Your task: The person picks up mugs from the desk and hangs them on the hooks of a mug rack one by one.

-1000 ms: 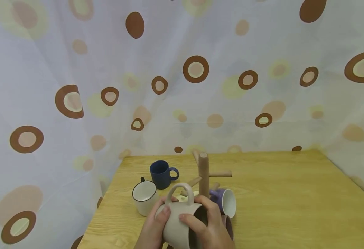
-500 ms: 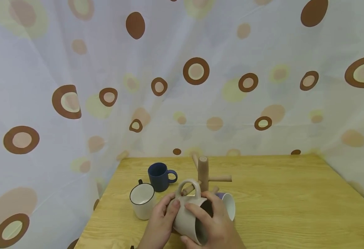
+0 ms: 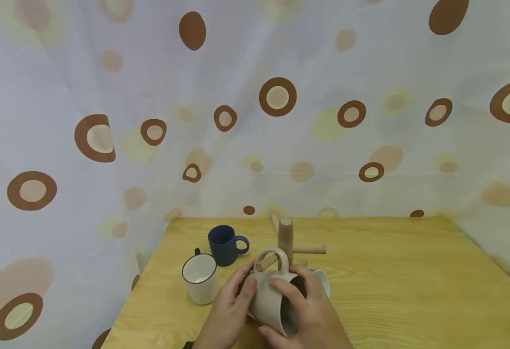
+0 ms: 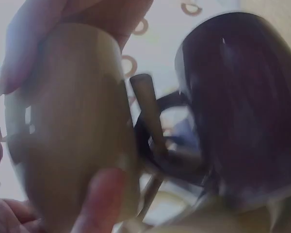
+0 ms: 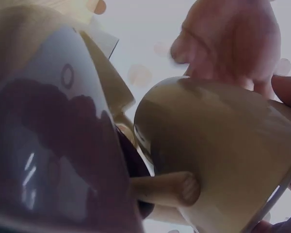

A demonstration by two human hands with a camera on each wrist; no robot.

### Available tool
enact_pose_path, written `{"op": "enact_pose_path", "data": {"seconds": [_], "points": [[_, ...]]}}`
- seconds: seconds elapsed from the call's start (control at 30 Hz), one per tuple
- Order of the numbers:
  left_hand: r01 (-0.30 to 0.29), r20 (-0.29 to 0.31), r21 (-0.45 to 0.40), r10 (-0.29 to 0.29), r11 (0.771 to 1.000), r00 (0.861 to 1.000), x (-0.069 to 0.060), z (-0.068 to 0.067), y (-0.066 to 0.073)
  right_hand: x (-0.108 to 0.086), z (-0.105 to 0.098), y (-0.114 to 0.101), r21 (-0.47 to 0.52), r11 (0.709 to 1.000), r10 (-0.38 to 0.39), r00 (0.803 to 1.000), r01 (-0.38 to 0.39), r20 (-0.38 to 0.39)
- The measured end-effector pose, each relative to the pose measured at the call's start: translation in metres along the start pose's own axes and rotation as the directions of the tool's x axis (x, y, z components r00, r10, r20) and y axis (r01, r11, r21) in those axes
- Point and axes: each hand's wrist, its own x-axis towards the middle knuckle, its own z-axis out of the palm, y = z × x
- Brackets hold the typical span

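Both hands hold a beige mug (image 3: 267,300) on its side, handle up and mouth facing right. My left hand (image 3: 226,312) grips the base end, thumb on the near side. With its fingers on the rim end, my right hand (image 3: 317,310) holds the open side. Behind the mug stands a wooden mug tree (image 3: 285,235); the tip of one peg (image 3: 267,262) shows within the beige handle's loop. In the left wrist view a dark mug (image 4: 242,111) hangs with a peg through its handle. A glossy purplish mug (image 5: 48,145) is close beside the beige one in the right wrist view.
A white mug with a dark rim (image 3: 200,281) and a blue mug (image 3: 223,246) stand upright left of the tree. The purple mug with a white inside (image 3: 323,282) is mostly hidden behind my right hand. A patterned curtain (image 3: 324,72) surrounds the wooden table (image 3: 411,291).
Both hands have carried the beige mug right and slightly away, toward the tree. Its handle has come round the tip of the near peg in the head view, and the purple mug is more covered.
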Motion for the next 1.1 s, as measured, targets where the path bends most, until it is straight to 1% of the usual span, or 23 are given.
{"op": "enact_pose_path", "data": {"seconds": [0.03,0.07,0.1,0.13,0.17,0.2,0.23,0.27,0.3,0.33,0.4,0.43,0.47,0.5,0.57,0.63,0.77,0.83,0.97,1.0,1.03,1.07,1.1], "points": [[-0.051,-0.027,0.066,0.053,0.997,0.998,0.001,-0.002,0.001,-0.001,-0.003,0.000,-0.005,1.000,0.021,1.000,-0.021,0.016],[-0.113,-0.055,0.147,0.122,0.983,0.991,0.002,-0.006,0.001,-0.002,-0.006,0.001,-0.008,0.999,0.040,0.999,-0.040,0.031],[-0.161,-0.089,0.246,0.187,0.956,0.978,0.005,-0.011,0.001,-0.003,-0.009,0.002,-0.017,0.998,0.057,0.997,-0.056,0.044],[-0.213,-0.123,0.364,0.273,0.907,0.954,0.009,-0.017,0.000,-0.004,-0.012,0.003,-0.028,0.997,0.071,0.996,-0.070,0.054],[-0.242,-0.155,0.480,0.353,0.843,0.923,0.014,-0.025,-0.002,-0.005,-0.015,0.005,-0.036,0.996,0.078,0.995,-0.076,0.058],[-0.246,-0.178,0.589,0.421,0.770,0.890,0.020,-0.034,-0.004,-0.005,-0.018,0.006,-0.043,0.996,0.079,0.995,-0.076,0.058],[-0.241,-0.177,0.674,0.470,0.698,0.865,0.027,-0.044,-0.008,-0.006,-0.020,0.008,-0.049,0.996,0.075,0.996,-0.073,0.056],[-0.231,-0.160,0.729,0.488,0.644,0.858,0.034,-0.054,-0.012,-0.006,-0.022,0.009,-0.052,0.997,0.064,0.997,-0.061,0.044],[-0.204,-0.137,0.780,0.479,0.592,0.867,0.042,-0.063,-0.017,-0.007,-0.024,0.011,-0.055,0.997,0.052,0.998,-0.050,0.032],[-0.179,-0.109,0.819,0.453,0.546,0.885,0.049,-0.070,-0.023,-0.008,-0.025,0.012,-0.055,0.998,0.037,0.999,-0.036,0.016],[-0.144,-0.039,0.864,0.349,0.482,0.936,0.062,-0.079,-0.036,-0.009,-0.026,0.016,-0.058,0.998,0.006,1.000,-0.007,-0.015],[-0.135,-0.001,0.879,0.284,0.458,0.959,0.068,-0.080,-0.043,-0.011,-0.026,0.017,-0.056,0.998,-0.006,1.000,0.005,-0.030],[-0.129,0.032,0.894,0.226,0.429,0.974,0.073,-0.080,-0.050,-0.012,-0.025,0.018,-0.052,0.999,-0.020,0.999,0.018,-0.044],[-0.123,0.056,0.905,0.173,0.408,0.983,0.078,-0.079,-0.056,-0.013,-0.025,0.018,-0.053,0.998,-0.030,0.998,0.027,-0.054],[-0.117,0.089,0.916,0.091,0.383,0.992,0.085,-0.074,-0.067,-0.015,-0.023,0.018,-0.064,0.997,-0.041,0.997,0.037,-0.067],[-0.110,0.099,0.931,0.051,0.347,0.994,0.091,-0.068,-0.075,-0.018,-0.022,0.017,-0.071,0.997,-0.039,0.997,0.034,-0.072],[-0.095,0.083,0.954,0.056,0.286,0.995,0.098,-0.060,-0.082,-0.022,-0.022,0.013,-0.051,0.999,-0.013,0.997,0.009,-0.080],[-0.091,0.071,0.958,0.084,0.272,0.994,0.102,-0.058,-0.083,-0.024,-0.023,0.013,-0.026,1.000,-0.003,0.996,0.000,-0.089],[-0.087,0.052,0.957,0.130,0.277,0.990,0.107,-0.057,-0.083,-0.026,-0.027,0.014,0.001,1.000,0.009,0.994,-0.009,-0.106],[-0.081,0.041,0.955,0.141,0.285,0.989,0.108,-0.058,-0.085,-0.027,-0.028,0.014,-0.001,1.000,0.017,0.994,-0.017,-0.106],[-0.065,0.019,0.947,0.150,0.314,0.989,0.108,-0.060,-0.085,-0.028,-0.030,0.013,0.006,0.999,0.032,0.994,-0.032,-0.104],[-0.039,-0.016,0.936,0.152,0.351,0.988,0.108,-0.063,-0.087,-0.029,-0.032,0.013,0.015,0.999,0.044,0.993,-0.042,-0.108],[-0.011,-0.055,0.913,0.149,0.407,0.987,0.107,-0.067,-0.088,-0.030,-0.034,0.012,0.020,0.998,0.060,0.992,-0.058,-0.114]]}}
